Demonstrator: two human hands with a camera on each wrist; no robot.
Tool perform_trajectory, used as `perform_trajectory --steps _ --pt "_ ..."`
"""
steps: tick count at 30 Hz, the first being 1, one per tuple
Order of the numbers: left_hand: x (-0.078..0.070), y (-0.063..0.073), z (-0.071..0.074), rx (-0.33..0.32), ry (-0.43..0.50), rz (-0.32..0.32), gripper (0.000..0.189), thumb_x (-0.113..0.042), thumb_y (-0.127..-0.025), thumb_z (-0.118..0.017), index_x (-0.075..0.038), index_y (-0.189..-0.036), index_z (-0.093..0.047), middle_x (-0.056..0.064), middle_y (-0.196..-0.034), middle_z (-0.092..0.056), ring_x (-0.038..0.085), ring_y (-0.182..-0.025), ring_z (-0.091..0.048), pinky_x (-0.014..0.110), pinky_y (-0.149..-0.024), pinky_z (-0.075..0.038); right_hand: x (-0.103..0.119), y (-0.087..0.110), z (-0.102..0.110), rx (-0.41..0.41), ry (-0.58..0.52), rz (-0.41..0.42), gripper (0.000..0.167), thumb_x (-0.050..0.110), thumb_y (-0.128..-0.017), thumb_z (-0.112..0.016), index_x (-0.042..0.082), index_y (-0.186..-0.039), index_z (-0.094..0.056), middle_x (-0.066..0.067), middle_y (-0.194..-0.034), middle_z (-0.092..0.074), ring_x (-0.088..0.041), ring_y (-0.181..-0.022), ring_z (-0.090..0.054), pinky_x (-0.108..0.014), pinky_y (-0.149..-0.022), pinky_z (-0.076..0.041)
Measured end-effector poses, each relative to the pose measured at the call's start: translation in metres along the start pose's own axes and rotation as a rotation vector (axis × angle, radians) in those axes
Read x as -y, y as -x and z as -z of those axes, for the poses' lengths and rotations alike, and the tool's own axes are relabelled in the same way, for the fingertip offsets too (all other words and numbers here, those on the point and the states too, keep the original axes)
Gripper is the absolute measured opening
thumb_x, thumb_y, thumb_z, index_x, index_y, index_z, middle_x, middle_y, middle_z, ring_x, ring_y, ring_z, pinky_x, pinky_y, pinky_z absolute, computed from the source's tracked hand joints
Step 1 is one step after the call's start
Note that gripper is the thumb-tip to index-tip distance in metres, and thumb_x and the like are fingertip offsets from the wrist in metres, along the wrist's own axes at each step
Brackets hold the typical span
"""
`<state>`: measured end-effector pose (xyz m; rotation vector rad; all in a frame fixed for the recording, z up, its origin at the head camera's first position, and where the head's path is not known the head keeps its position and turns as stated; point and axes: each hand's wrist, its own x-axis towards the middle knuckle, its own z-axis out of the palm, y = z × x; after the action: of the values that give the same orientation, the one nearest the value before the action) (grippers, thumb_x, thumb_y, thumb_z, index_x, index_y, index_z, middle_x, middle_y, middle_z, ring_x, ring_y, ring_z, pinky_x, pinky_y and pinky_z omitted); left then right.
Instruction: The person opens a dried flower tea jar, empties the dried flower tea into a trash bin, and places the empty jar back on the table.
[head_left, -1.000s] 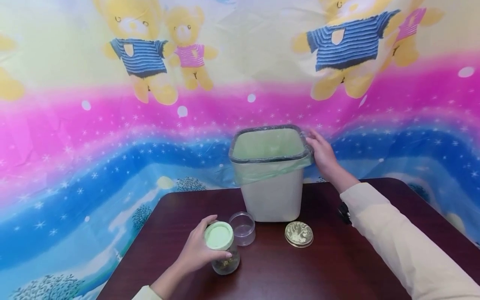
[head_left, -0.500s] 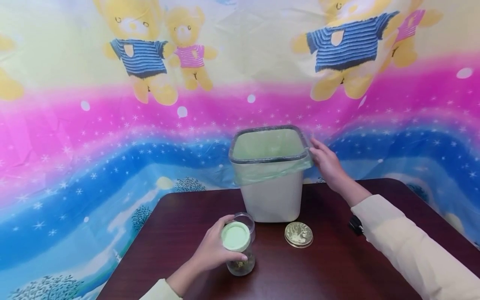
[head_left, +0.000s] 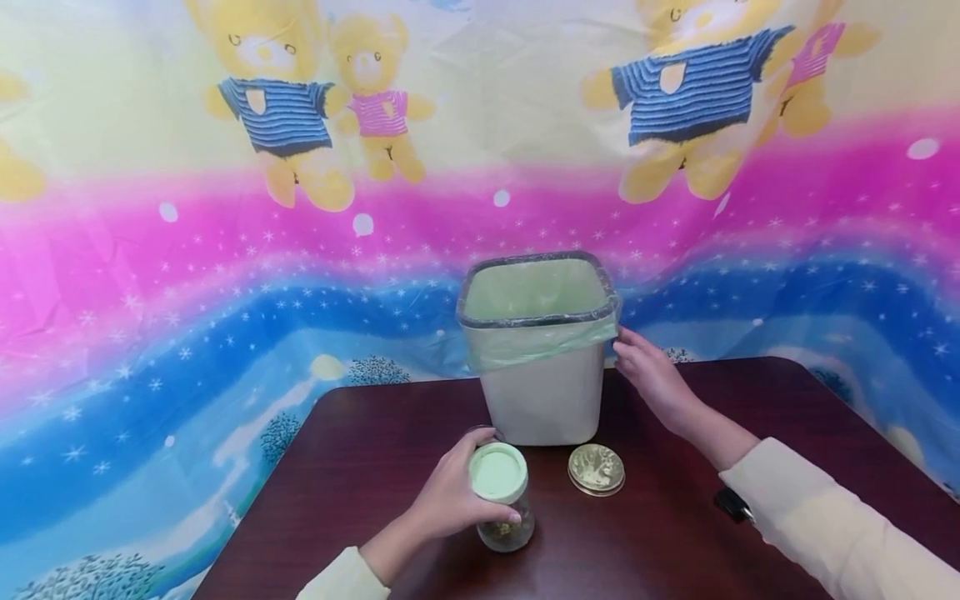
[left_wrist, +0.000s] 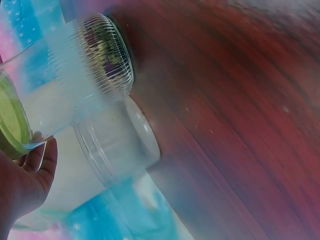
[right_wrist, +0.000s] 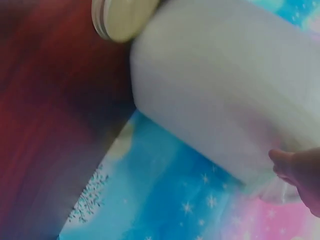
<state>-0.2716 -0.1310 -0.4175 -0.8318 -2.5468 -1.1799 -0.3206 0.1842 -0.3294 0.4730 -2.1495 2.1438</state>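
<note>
My left hand (head_left: 459,490) grips a clear glass jar (head_left: 512,527) by its upper part, fingers behind and thumb in front. The jar has a pale green lid (head_left: 498,472) and some dried bits in its bottom. In the left wrist view a clear round container (left_wrist: 117,142) stands close beside the jar (left_wrist: 65,80); in the head view it is mostly hidden behind the hand. My right hand (head_left: 654,377) is at the right side of a pale bin (head_left: 543,392), just below the hem of its green liner, with loosely bent fingers. Whether the fingertips touch the bin is unclear.
A gold-coloured round tin or lid (head_left: 596,468) lies flat on the dark wood table (head_left: 397,425), in front of the bin and right of the jar. Behind the table hangs a cloth (head_left: 480,167) printed with bears.
My left hand has moved the jar to the right, in front of the clear container, which is now mostly hidden. My right hand has come down from the bin's rim. The bin has stayed put.
</note>
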Motion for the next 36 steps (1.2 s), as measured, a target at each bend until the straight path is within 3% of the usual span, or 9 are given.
perform_trajectory --steps 7,10,17,20,23,25,28,32,36 --pt "-0.007 -0.004 -0.008 0.035 -0.025 0.029 0.105 -0.046 -0.057 -0.093 -0.013 -0.143 -0.042 -0.002 -0.131 -0.055 0.016 -0.115 -0.052 0.042 -0.09 -0.047 -0.031 0.036 -0.024 0.014 0.219 0.017 0.06 0.022 -0.104 -0.043 -0.01 -0.149 -0.02 -0.028 -0.154 -0.021 -0.045 -0.139 -0.021 -0.055 -0.111 -0.017" --pt "-0.009 -0.006 -0.011 0.033 -0.027 0.022 0.106 -0.044 -0.056 -0.094 -0.013 -0.143 -0.042 -0.002 -0.131 -0.055 0.016 -0.115 -0.052 0.042 -0.092 -0.046 -0.044 0.05 -0.035 0.075 0.227 0.022 0.059 0.02 -0.102 -0.046 -0.009 -0.148 -0.024 -0.027 -0.153 -0.025 -0.044 -0.139 -0.022 -0.053 -0.111 -0.019" --pt "-0.014 -0.013 -0.018 0.048 -0.013 -0.006 0.108 -0.045 -0.057 -0.093 -0.009 -0.144 -0.041 -0.003 -0.128 -0.056 0.013 -0.111 -0.053 0.039 -0.091 -0.046 -0.068 0.064 -0.048 0.35 0.129 0.068 0.065 0.006 -0.092 -0.054 -0.016 -0.145 -0.023 -0.036 -0.149 -0.023 -0.051 -0.136 -0.019 -0.021 -0.1 -0.033" --pt "-0.016 -0.015 -0.021 0.059 0.01 -0.027 0.108 -0.044 -0.057 -0.093 -0.007 -0.143 -0.04 -0.002 -0.127 -0.056 0.012 -0.11 -0.054 0.037 -0.091 -0.046 -0.076 0.066 -0.051 0.426 0.153 0.073 0.071 0.003 -0.085 -0.059 -0.017 -0.144 -0.025 -0.037 -0.148 -0.025 -0.054 -0.134 -0.023 -0.036 -0.103 -0.037" --pt "-0.017 -0.016 -0.023 0.058 0.017 -0.048 0.108 -0.043 -0.057 -0.094 -0.007 -0.143 -0.04 0.001 -0.127 -0.057 0.012 -0.111 -0.054 0.036 -0.092 -0.046 -0.083 0.066 -0.053 0.463 0.19 0.078 0.074 0.005 -0.084 -0.064 -0.016 -0.143 -0.026 -0.034 -0.146 -0.032 -0.05 -0.133 -0.031 -0.055 -0.104 -0.032" --pt "-0.018 -0.016 -0.025 0.057 0.017 -0.058 0.108 -0.041 -0.056 -0.094 -0.007 -0.143 -0.04 0.0 -0.127 -0.057 0.012 -0.111 -0.054 0.037 -0.092 -0.046 -0.086 0.066 -0.056 0.493 0.166 0.066 0.074 0.005 -0.084 -0.066 -0.015 -0.144 -0.027 -0.032 -0.144 -0.038 -0.045 -0.131 -0.036 -0.059 -0.103 -0.031" --pt "-0.018 -0.017 -0.028 0.056 0.014 -0.069 0.109 -0.044 -0.056 -0.094 -0.007 -0.144 -0.039 -0.003 -0.126 -0.057 0.012 -0.111 -0.054 0.037 -0.092 -0.046 -0.09 0.066 -0.061 0.549 0.104 0.036 0.074 0.008 -0.086 -0.069 -0.01 -0.145 -0.028 -0.025 -0.14 -0.045 -0.033 -0.129 -0.045 -0.05 -0.102 -0.038" --pt "-0.018 -0.018 -0.031 0.057 0.021 -0.073 0.111 -0.047 -0.056 -0.093 -0.008 -0.145 -0.038 -0.006 -0.126 -0.057 0.011 -0.11 -0.054 0.037 -0.093 -0.045 -0.094 0.065 -0.067 0.541 0.112 0.047 0.073 0.014 -0.084 -0.075 -0.005 -0.143 -0.035 -0.016 -0.132 -0.054 -0.018 -0.12 -0.052 -0.03 -0.097 -0.043" --pt "-0.02 -0.017 -0.033 0.057 0.026 -0.08 0.11 -0.047 -0.057 -0.092 -0.01 -0.145 -0.038 -0.006 -0.127 -0.057 0.012 -0.111 -0.054 0.038 -0.093 -0.045 -0.097 0.067 -0.071 0.469 0.172 0.098 0.074 0.014 -0.079 -0.08 -0.004 -0.139 -0.041 -0.013 -0.125 -0.056 -0.016 -0.115 -0.053 -0.025 -0.096 -0.041"
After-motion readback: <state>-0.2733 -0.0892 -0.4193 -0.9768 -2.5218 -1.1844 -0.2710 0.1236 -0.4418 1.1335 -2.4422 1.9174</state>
